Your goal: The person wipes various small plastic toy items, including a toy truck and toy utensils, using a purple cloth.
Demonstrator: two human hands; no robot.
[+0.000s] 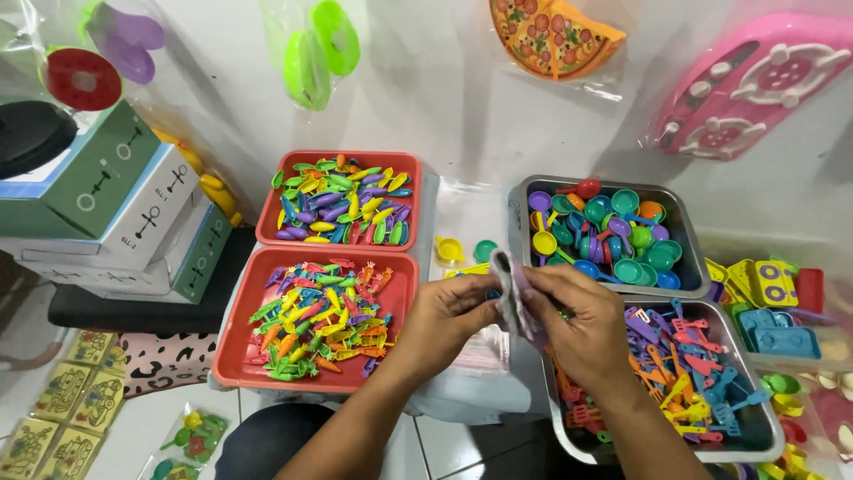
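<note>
Two hands (524, 311) pinch one clear bag (511, 293) between two red trays (233, 342) and two metal trays (764, 427)

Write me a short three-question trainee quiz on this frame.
1. True or false: both hands, left hand and right hand, pinch one clear bag.
2. Which tray holds the toy carrots? A. near red tray B. far red tray C. far metal tray
3. Fill in: the toy pizza hangs on the ____.

Key: 1 true; 2 A; 3 wall.
</note>
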